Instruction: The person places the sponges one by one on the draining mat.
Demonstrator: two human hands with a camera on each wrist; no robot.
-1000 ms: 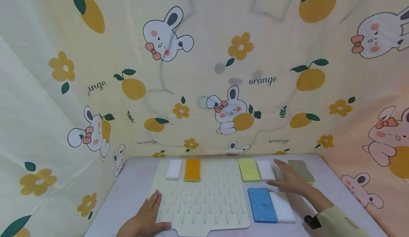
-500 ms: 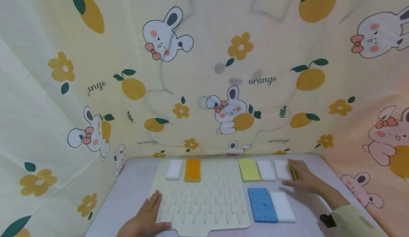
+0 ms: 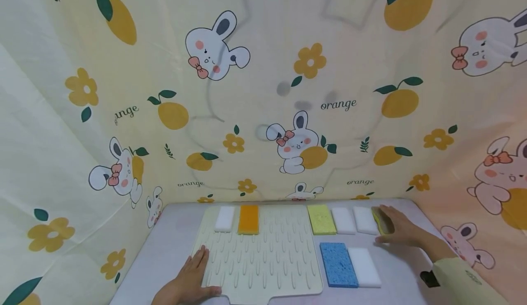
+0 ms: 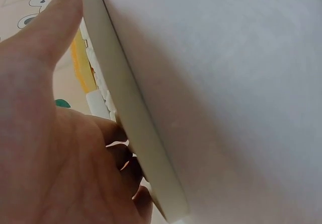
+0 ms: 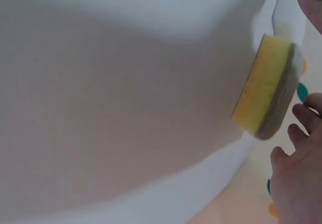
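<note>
My left hand (image 3: 185, 277) rests at the left front corner of a cream board (image 3: 284, 286) with raised oblong bumps. Its fingers lie straight on the top; in the left wrist view, the thumb lies beside the board's edge (image 4: 128, 103). At the back right, my right hand (image 3: 398, 228) reaches over a yellow sponge with a grey-brown scouring side (image 3: 383, 222). The right wrist view shows this sponge (image 5: 264, 88) between the spread thumb and fingers (image 5: 298, 136), with a gap on the finger side. A white sponge (image 3: 364, 220) lies just left of it.
On the board's back part lie a white sponge (image 3: 224, 218) and an orange sponge (image 3: 249, 219). Right of the board are a yellow-green sponge (image 3: 321, 219), another white one (image 3: 343, 220), a blue sponge (image 3: 339, 264) and a larger white one (image 3: 364, 267). A printed curtain (image 3: 255, 85) surrounds the table.
My right hand has moved right, from above the white sponge to the yellow and grey-brown one. My left hand and the other sponges stay where they were.
</note>
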